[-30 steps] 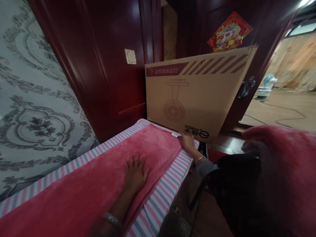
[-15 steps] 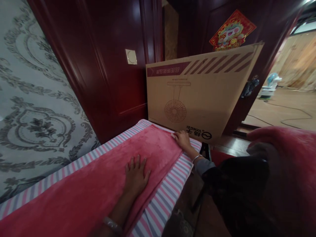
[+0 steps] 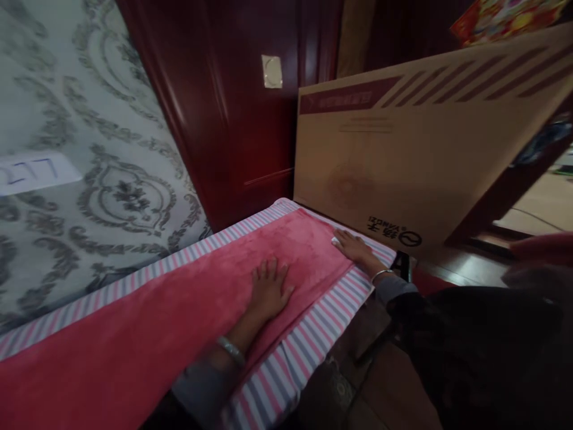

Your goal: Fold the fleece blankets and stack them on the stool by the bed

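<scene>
A long folded pink-red plush cloth lies flat on a surface covered with a striped pink, grey and white sheet. My left hand rests palm down on the plush cloth, fingers spread, holding nothing. At the cloth's far right end lies my right hand, its fingers extended over the cloth's edge. A small white piece shows by its fingertips, and whether it is gripped is not clear.
A large cardboard box stands behind the far end of the striped surface. A dark red door panel and a patterned wall border the far left side. Dark fabric fills the lower right.
The camera view has turned left, so the box looks larger and a paper with writing shows on the wall. My right hand's fingers look straighter and flatter; my left hand stays spread on the cloth.
</scene>
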Motion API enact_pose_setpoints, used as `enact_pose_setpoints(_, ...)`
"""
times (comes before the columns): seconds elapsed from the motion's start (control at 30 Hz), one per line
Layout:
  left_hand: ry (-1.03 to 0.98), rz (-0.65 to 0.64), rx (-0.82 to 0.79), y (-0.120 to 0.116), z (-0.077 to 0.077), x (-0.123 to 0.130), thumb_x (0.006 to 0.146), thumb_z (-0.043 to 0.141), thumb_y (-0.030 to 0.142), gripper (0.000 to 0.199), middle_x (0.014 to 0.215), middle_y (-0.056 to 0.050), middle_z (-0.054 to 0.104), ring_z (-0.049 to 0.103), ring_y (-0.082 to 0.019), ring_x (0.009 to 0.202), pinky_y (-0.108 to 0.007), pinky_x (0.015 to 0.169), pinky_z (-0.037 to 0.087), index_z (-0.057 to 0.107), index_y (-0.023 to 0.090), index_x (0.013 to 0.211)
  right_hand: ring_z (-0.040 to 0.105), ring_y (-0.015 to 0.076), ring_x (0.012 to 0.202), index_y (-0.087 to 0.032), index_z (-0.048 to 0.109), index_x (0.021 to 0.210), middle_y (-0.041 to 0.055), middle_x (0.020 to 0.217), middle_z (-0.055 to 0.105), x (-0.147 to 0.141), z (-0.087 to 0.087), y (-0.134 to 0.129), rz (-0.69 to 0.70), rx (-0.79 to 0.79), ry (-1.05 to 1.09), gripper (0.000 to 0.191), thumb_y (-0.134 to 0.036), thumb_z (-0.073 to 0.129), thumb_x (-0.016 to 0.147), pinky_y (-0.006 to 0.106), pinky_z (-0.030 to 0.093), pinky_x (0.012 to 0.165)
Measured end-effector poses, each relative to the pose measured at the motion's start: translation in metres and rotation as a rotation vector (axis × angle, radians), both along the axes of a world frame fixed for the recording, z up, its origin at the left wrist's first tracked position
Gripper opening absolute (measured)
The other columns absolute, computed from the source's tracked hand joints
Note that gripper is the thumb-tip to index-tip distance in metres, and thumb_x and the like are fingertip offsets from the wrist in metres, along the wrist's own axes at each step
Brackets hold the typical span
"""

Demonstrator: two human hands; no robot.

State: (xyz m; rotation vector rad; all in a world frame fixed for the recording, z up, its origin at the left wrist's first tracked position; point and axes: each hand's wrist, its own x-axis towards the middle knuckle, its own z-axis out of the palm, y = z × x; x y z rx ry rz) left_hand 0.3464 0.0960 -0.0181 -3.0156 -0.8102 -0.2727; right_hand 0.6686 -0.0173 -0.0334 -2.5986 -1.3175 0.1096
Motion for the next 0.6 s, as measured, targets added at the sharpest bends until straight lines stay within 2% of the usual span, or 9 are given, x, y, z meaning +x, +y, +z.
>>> enact_pose_setpoints(0.17,0.083,-0.113,-0.110,-0.012,0.012,-0.030,0.099,0.039,0.049,0.057,0.163,-0.009,0.028,0.016,-0.035,0.151,-0.062,0.119,0.014,0.038,0.027,0.152,0.024,0.0283,0.149,-0.024,0.028,0.157,0.0086,0.163,0.025,0.002,-0.001,-0.001,-0.004,-0.040,0.000,0.059,-0.045,0.028,0.102,0.058,0.025,0.116)
enact_pose_setpoints(0.27,0.147,-0.155,-0.201,-0.023,0.017,-0.067,0.101,0.036,0.046,0.056,0.163,-0.006,0.028,0.015,-0.029,0.152,-0.056,0.121,0.014,0.034,0.028,0.153,0.027,0.0281,0.147,-0.025,0.030,0.156,0.0082,0.162,0.027,0.005,-0.003,-0.003,-0.005,-0.018,-0.037,0.058,-0.046,0.028,0.102,0.058,0.028,0.115)
enact_pose_setpoints(0.37,0.175,-0.173,-0.271,-0.040,0.019,-0.116,0.100,0.040,0.045,0.057,0.163,-0.004,0.027,0.017,-0.024,0.152,-0.051,0.122,0.015,0.031,0.031,0.154,0.027,0.0285,0.147,-0.023,0.029,0.156,0.0092,0.163,0.026,0.007,-0.005,-0.005,-0.007,-0.015,-0.050,0.060,-0.047,0.027,0.102,0.058,0.029,0.114)
enact_pose_setpoints(0.43,0.161,-0.146,-0.274,-0.055,0.019,-0.151,0.098,0.045,0.042,0.059,0.162,-0.004,0.030,0.022,-0.023,0.151,-0.048,0.122,0.018,0.031,0.032,0.154,0.027,0.0291,0.147,-0.022,0.029,0.156,0.0094,0.163,0.025,0.008,-0.006,-0.006,-0.011,-0.018,-0.050,0.060,-0.048,0.028,0.101,0.058,0.029,0.114)
enact_pose_setpoints(0.5,0.125,-0.064,-0.235,-0.069,0.018,-0.180,0.097,0.046,0.037,0.055,0.159,-0.006,0.037,0.031,-0.024,0.148,-0.046,0.121,0.025,0.038,0.030,0.151,0.027,0.0301,0.147,-0.020,0.030,0.155,0.0102,0.163,0.026,0.007,-0.006,-0.007,-0.010,-0.017,-0.050,0.060,-0.047,0.028,0.101,0.059,0.030,0.114)
enact_pose_setpoints(0.6,0.054,0.063,-0.135,-0.086,0.017,-0.201,0.098,0.043,0.033,0.045,0.147,-0.010,0.052,0.045,-0.026,0.138,-0.045,0.115,0.036,0.053,0.024,0.141,0.029,0.0314,0.146,-0.018,0.031,0.155,0.0123,0.162,0.028,0.005,-0.005,-0.011,-0.002,-0.004,-0.064,0.060,-0.046,0.028,0.102,0.060,0.031,0.113)
